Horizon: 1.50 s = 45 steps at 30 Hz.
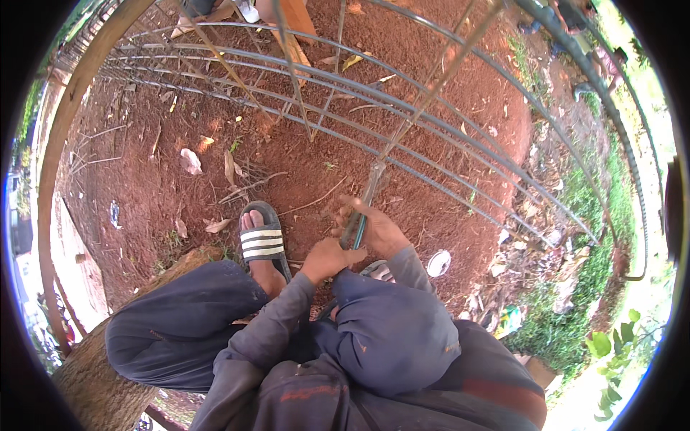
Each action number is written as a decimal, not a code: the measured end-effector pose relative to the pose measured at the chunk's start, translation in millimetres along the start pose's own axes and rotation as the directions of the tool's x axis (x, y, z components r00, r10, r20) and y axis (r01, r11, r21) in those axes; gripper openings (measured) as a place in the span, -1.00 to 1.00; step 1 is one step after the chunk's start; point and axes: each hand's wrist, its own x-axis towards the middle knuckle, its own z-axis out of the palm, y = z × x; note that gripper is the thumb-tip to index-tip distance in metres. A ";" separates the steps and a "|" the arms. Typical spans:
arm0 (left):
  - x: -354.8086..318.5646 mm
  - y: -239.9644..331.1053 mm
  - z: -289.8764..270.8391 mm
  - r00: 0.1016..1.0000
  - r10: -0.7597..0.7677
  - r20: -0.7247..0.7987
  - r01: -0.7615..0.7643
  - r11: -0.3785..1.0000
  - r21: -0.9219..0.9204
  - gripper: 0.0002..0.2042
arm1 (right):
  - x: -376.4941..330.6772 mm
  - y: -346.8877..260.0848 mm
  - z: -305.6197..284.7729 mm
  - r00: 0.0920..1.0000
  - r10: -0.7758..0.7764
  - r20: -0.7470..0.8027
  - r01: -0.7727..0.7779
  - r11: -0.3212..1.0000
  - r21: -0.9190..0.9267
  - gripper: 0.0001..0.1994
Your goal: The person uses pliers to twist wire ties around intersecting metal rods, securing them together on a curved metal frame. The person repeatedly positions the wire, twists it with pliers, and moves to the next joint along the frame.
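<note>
1. Steel tool (357,228), slim and upright above my knees, sits clamped in my right hand (377,231); a slip could jab my sandalled foot (261,241).
2. My left hand (327,258) wraps its lower end, I think; rebar cage (402,118) could pinch fingers.

rebar (431,154): ribbed dull metal | ground (144,179): rough red soil | log (93,381): coarse bark

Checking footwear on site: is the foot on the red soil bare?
No: the foot wears a black slide sandal with white stripes, planted on the red soil.
</note>
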 end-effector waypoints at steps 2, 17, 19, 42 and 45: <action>2.1 -10.2 24.1 0.928 0.067 -0.366 0.066 0.938 0.340 -0.41 | 8.4 3.5 13.8 0.984 -0.055 -0.171 0.043 0.996 -0.077 -0.62; 34.7 -51.5 49.1 0.727 0.472 0.499 0.508 0.120 -0.853 -0.55 | 52.6 38.4 -35.1 0.524 -0.387 0.759 -0.350 0.714 0.606 -0.63; 39.2 -51.5 60.3 0.709 0.571 0.414 0.449 0.087 -0.889 -0.50 | 48.5 45.0 -37.9 0.533 -0.397 0.747 -0.275 0.754 0.596 -0.61; 25.1 -30.3 29.0 0.725 0.432 -0.536 -0.071 0.821 0.566 -0.54 | 13.3 12.8 -0.7 0.827 -0.493 -0.272 0.361 0.835 -0.415 -0.18; 29.9 -33.5 39.6 0.728 0.416 -0.545 -0.051 0.826 0.562 -0.55 | 13.2 4.7 -10.3 0.706 -0.613 -0.355 0.311 0.719 -0.621 -0.21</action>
